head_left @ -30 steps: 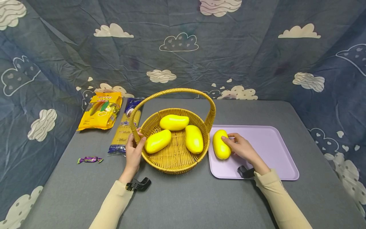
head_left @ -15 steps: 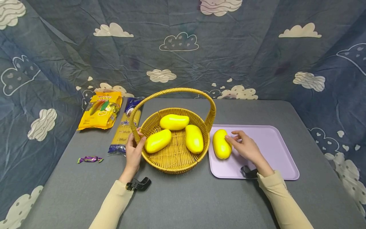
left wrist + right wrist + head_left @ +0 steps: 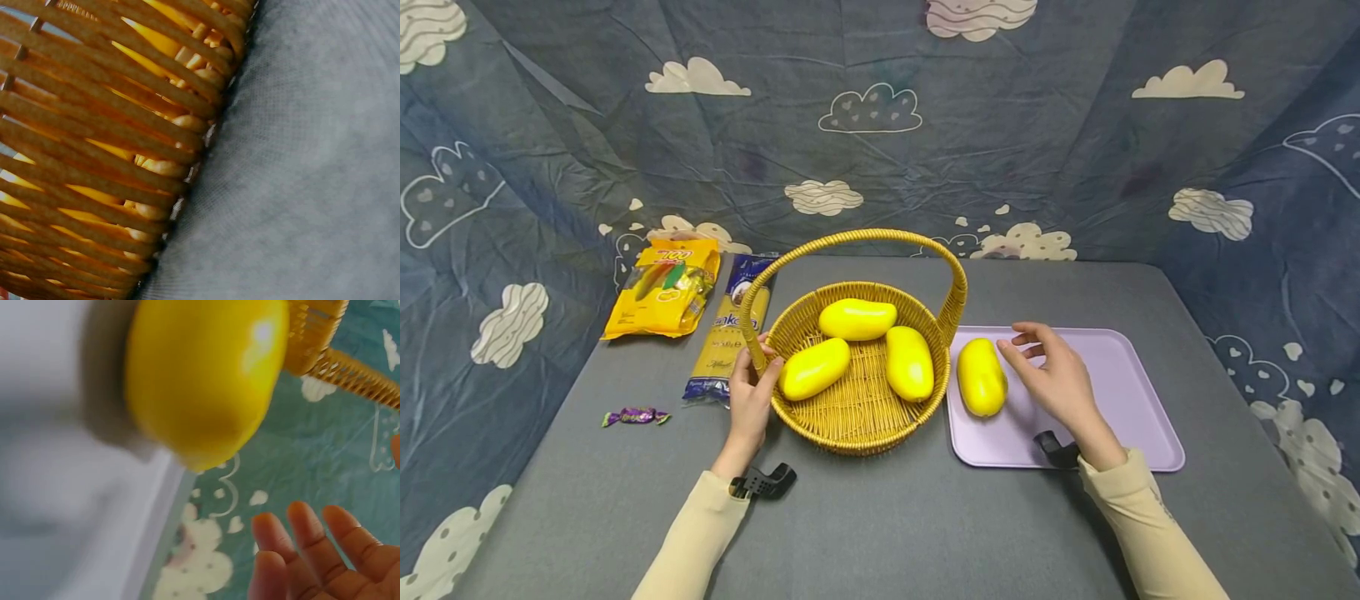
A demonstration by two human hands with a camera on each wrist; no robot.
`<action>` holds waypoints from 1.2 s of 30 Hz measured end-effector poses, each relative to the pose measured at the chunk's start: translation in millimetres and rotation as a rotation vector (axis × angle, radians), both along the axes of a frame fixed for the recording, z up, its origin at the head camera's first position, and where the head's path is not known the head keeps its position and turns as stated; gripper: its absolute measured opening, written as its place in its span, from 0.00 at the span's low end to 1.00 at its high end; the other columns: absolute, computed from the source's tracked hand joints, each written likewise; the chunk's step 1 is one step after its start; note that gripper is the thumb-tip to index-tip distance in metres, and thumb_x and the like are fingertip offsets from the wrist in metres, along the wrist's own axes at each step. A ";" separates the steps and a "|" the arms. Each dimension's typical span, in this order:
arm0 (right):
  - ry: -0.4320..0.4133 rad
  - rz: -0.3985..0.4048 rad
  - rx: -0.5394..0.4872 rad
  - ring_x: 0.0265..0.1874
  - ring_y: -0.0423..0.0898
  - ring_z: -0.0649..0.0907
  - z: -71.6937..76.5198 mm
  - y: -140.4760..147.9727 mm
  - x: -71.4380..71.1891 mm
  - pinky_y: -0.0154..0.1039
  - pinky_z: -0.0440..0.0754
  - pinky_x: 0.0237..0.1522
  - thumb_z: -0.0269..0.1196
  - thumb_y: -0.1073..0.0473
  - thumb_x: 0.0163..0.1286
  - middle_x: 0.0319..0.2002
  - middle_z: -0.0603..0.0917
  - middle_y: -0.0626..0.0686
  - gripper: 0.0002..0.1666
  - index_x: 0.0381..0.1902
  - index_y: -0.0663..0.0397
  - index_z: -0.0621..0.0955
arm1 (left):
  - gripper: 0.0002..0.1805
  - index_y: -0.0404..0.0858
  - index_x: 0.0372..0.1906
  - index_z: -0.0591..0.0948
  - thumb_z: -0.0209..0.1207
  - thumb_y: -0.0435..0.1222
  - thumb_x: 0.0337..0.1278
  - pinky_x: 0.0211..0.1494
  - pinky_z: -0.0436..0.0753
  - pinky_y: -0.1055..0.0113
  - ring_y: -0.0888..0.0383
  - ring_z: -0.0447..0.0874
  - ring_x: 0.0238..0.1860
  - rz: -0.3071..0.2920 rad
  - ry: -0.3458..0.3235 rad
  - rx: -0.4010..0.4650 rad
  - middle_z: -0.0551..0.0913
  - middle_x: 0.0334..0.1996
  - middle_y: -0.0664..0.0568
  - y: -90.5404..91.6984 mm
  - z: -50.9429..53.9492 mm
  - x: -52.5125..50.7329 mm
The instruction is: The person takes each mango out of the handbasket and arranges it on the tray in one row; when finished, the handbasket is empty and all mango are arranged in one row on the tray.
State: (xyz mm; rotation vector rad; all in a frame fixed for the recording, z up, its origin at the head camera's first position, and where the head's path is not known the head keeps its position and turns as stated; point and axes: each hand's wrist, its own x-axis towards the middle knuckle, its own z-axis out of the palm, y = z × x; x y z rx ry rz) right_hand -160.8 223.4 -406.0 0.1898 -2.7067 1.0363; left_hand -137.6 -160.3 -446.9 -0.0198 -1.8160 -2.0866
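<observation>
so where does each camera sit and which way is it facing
Head: worn there, facing forward and down at the wicker basket and lilac tray; left fingers, right fingers and sleeves show.
Left wrist: worn there, facing the basket and gray tabletop; no body visible.
Right wrist: worn there, facing the tray's mango and cloth backdrop; right fingers show.
Head and right wrist share that mango.

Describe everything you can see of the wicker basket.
The wicker basket is round, golden-brown and open-topped, woven from what looks like rattan or a plastic imitation, with small gaps in its wall. A tall arched handle with a wrapped surface spans it. It stands upright on the gray table, holding three yellow mangoes on its bottom. The left hand holds its rim near the handle's left foot. The lilac tray lies close on its right; whether they touch is unclear.
</observation>
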 end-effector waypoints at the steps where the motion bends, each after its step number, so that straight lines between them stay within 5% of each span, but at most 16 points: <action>1: 0.020 0.012 -0.002 0.38 0.54 0.80 2.5 -2.4 1.2 0.47 0.74 0.37 0.60 0.45 0.67 0.42 0.82 0.58 0.28 0.56 0.60 0.75 | 0.12 0.19 0.46 0.67 0.53 0.23 0.62 0.60 0.65 0.70 0.46 0.61 0.64 -0.001 0.000 -0.002 0.65 0.63 0.35 -0.1 0.1 0.1; 17: 0.135 0.293 -0.022 0.32 0.44 0.82 36.7 -52.7 12.6 0.45 0.82 0.31 0.66 0.52 0.64 0.38 0.85 0.50 0.20 0.50 0.55 0.80 | 0.12 0.19 0.46 0.67 0.53 0.23 0.61 0.60 0.66 0.71 0.46 0.61 0.64 -0.004 -0.001 -0.001 0.65 0.63 0.34 -0.6 0.9 -0.1; 27: 0.040 0.431 0.050 0.34 0.45 0.82 46.7 -83.4 4.2 0.43 0.81 0.34 0.66 0.48 0.62 0.40 0.84 0.53 0.26 0.53 0.56 0.78 | 0.12 0.19 0.46 0.67 0.53 0.23 0.62 0.60 0.65 0.72 0.48 0.62 0.64 0.004 -0.027 -0.020 0.65 0.63 0.36 -0.3 1.8 0.5; 36: -0.086 0.431 0.221 0.45 0.54 0.81 50.7 -107.8 -8.8 0.50 0.78 0.44 0.66 0.42 0.60 0.48 0.82 0.59 0.35 0.57 0.59 0.75 | 0.13 0.22 0.48 0.68 0.54 0.25 0.62 0.61 0.65 0.70 0.52 0.62 0.64 -0.003 -0.016 0.016 0.66 0.63 0.40 -7.5 -23.1 -11.4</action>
